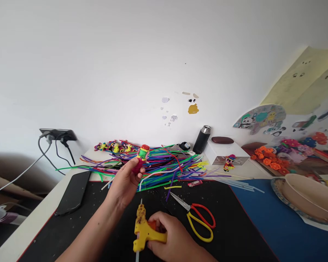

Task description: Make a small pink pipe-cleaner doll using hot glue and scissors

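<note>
A small pipe-cleaner doll (142, 154) with a red and yellow top, a green middle and a magenta lower part stands upright in my left hand (127, 182), its fingers closed round the lower part. Below it, my right hand (171, 233) grips the handle of a yellow hot glue gun (142, 229). The gun's metal nozzle points away from me and sits apart from the doll. A clear glue stick (137, 256) protrudes from its rear. Right of the gun lie open scissors (192, 214) with one red and one yellow handle loop.
Loose pipe cleaners (164, 174) spread across the back of the black mat (106, 225). Finished dolls (114, 146) lie behind them; another doll (229, 162) stands before a white box (224, 151). A black thermos (202, 140), glue sticks (237, 185), a phone-like black slab (73, 193) and a bowl (308, 193) surround the mat.
</note>
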### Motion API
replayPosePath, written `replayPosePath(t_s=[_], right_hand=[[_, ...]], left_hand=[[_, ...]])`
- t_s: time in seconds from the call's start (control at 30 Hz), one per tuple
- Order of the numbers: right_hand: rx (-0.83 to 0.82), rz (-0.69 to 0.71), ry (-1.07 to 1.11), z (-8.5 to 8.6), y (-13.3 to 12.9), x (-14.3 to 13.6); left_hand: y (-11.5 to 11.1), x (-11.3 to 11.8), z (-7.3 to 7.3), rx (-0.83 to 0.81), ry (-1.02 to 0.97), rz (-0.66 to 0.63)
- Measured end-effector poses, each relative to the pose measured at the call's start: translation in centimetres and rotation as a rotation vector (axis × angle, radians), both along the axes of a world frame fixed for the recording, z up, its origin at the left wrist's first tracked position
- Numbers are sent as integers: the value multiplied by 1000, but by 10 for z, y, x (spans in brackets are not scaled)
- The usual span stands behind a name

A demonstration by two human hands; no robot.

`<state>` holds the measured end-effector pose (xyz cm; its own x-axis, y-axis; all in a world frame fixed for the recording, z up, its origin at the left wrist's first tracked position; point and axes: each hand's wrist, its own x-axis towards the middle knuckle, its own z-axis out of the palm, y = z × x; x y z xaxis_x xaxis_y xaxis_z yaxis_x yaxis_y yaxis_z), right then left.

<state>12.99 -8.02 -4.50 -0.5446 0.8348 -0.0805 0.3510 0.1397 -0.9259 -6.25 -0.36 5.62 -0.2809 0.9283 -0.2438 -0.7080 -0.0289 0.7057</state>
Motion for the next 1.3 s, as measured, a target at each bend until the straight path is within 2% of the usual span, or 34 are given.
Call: replayPosePath(t_s=[0.17,0.23,0.33,0.4,0.63,0.83,1.0,1.3], right_hand=[[-399,-159,508,3,19,8],[-468,-274,679,7,26,11],[-567,-333,849,16,31,13],[-585,-335,879,19,31,14],[-471,-324,751,22,28,9],[-347,-308,663,36,31,6],[-248,-348,653,46,36,2],[-82,-453,526,34,39,-10]], left_hand=[[9,-7,3,-15,-54,104],[13,-4,1,-24,-65,110],[19,3,-6,-53,-81,91],[21,7,-11,-67,-85,71],[20,15,-27,-97,-79,42],[18,24,-34,-82,-63,48],[14,32,-37,-51,-54,43],[5,43,-39,-50,-56,4]])
